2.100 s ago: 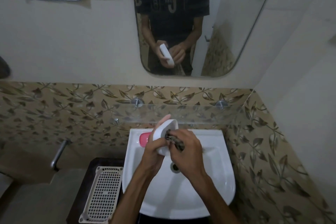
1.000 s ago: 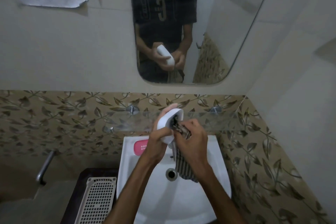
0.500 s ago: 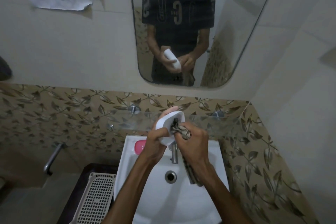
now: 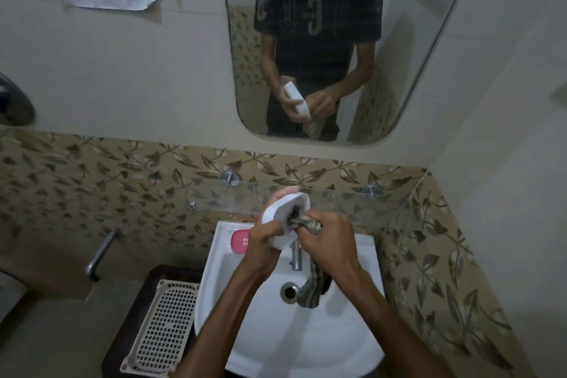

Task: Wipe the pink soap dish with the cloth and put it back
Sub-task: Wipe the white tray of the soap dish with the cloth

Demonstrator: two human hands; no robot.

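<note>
Left hand (image 4: pixel 263 236) grips with curled fingers; right hand (image 4: pixel 329 242) is fisted, pinching; both forearms extend forward, converging.

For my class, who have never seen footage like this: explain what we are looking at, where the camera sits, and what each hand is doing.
There is no machine here, only a person's two bare hands. The one camera is worn on the head, looking down over a white washbasin; the mirror above reflects the person. The left hand grips a white soap dish part, tilted up. The right hand pushes a striped cloth into it, the rest hanging over the basin. A pink piece lies on the basin's back left corner. A white perforated tray sits left of the basin.
</note>
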